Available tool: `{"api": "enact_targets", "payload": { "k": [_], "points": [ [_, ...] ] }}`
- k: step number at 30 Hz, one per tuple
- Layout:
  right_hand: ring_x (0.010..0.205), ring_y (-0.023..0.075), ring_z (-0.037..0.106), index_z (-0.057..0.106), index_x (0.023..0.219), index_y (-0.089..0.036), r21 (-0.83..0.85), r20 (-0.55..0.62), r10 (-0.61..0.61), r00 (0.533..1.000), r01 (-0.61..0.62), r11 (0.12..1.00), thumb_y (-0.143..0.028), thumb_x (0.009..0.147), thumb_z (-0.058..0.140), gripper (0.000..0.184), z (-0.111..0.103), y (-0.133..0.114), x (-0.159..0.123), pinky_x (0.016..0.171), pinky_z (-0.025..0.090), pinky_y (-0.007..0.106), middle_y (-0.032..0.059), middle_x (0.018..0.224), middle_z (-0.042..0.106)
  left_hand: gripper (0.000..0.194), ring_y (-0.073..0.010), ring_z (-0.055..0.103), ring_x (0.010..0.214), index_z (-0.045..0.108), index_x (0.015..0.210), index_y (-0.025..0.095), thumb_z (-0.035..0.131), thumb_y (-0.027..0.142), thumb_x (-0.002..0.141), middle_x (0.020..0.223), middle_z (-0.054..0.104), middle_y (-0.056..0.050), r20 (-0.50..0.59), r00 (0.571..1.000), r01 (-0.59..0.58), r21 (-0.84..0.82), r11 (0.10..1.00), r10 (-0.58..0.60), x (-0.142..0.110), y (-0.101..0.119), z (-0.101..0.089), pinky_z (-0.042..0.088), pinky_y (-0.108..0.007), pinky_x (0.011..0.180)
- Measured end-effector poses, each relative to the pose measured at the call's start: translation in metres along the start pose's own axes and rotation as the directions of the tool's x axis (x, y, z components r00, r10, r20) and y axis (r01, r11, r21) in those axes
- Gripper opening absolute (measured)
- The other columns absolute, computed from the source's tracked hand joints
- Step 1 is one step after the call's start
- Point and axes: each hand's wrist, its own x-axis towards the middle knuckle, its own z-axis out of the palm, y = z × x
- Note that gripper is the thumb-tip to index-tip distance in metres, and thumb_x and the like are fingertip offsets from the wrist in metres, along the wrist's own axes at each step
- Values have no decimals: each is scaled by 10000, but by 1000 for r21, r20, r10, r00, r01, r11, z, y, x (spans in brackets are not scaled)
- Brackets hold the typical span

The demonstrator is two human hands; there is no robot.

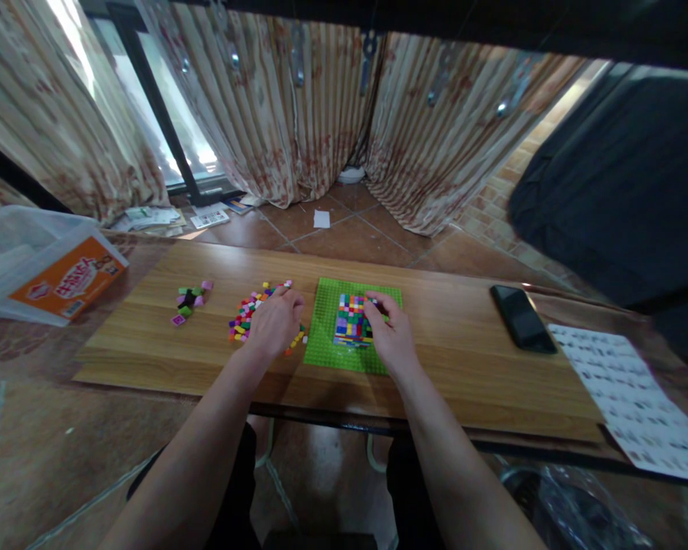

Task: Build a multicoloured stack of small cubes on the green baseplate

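Note:
My left hand point(276, 319) is over a loose pile of small coloured toy bricks point(244, 315), its fingers bent together and pointing down. Whatever may be between those fingertips is hidden. Right of the pile lies a green studded baseplate point(322, 321), bearing a block of many-coloured bricks point(351, 321) set in rows. At the right side of that block is my right hand point(391, 330), thumb and forefinger curled close together at its upper right edge. Any brick in this pinch is too small to make out. The hand covers part of the block and plate.
A smaller cluster of pink, green and black bricks point(190, 299) lies left on the wooden board point(459, 367). A clear plastic tub point(46, 263) stands at far left. At right are a black phone point(521, 318) and a printed sheet point(631, 389). Curtains point(321, 114) hang beyond.

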Motion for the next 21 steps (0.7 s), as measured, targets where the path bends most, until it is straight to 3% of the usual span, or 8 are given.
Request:
{"api": "enact_targets", "payload": {
  "k": [3, 5, 8, 10, 15, 21],
  "points": [
    [884, 211, 631, 672, 1066, -186, 0, -1, 1, 1000, -1, 1000, -475, 842, 533, 392, 0, 0, 0, 807, 484, 360, 82, 998, 708, 159, -218, 633, 896, 619, 807, 183, 478, 239, 855, 885, 674, -79, -56, 998, 2, -208, 978, -14, 2, 0, 1, 479, -350, 842],
    [886, 211, 633, 673, 1064, -195, -5, -5, -2, 1000, 2, 1000, -476, 841, 536, 384, 0, 0, 0, 805, 486, 358, 77, 994, 710, 139, -199, 643, 794, 616, 789, 184, 510, 261, 836, 787, 676, -49, -39, 997, 44, -404, 914, -65, 4, 1, 3, 503, -346, 782],
    [884, 210, 635, 673, 1063, -199, -6, -5, -1, 1000, 1, 1000, -479, 840, 536, 383, 0, -1, -1, 798, 486, 356, 74, 986, 711, 119, -171, 652, 696, 600, 751, 170, 565, 276, 792, 701, 660, -21, 71, 985, 160, -739, 655, -160, 6, 8, 8, 533, -318, 685],
    [896, 215, 633, 672, 1067, -193, -9, -4, 6, 1000, -6, 1000, -486, 840, 532, 396, 0, -1, -1, 794, 486, 356, 80, 994, 708, 126, -155, 656, 680, 596, 741, 156, 626, 278, 748, 679, 652, -8, 151, 968, 229, -863, 451, -201, 5, 15, 10, 544, -308, 683],
    [900, 216, 626, 672, 1073, -189, -23, -7, -4, 1000, 4, 1000, -491, 837, 534, 408, 0, 0, 0, 806, 483, 362, 86, 1005, 706, 196, -106, 638, 666, 626, 764, 135, 742, 258, 666, 688, 665, 5, 285, 942, 312, -938, 148, -178, 1, 31, 7, 537, -286, 747],
    [898, 211, 626, 669, 1078, -196, -22, 2, -7, 1000, 7, 1000, -486, 840, 537, 398, 1, 2, 0, 808, 485, 357, 82, 1001, 707, 234, -108, 657, 707, 660, 799, 133, 780, 235, 625, 768, 694, -18, 337, 932, 334, -941, -47, -131, -2, 36, -2, 530, -262, 746]
  ]
}}
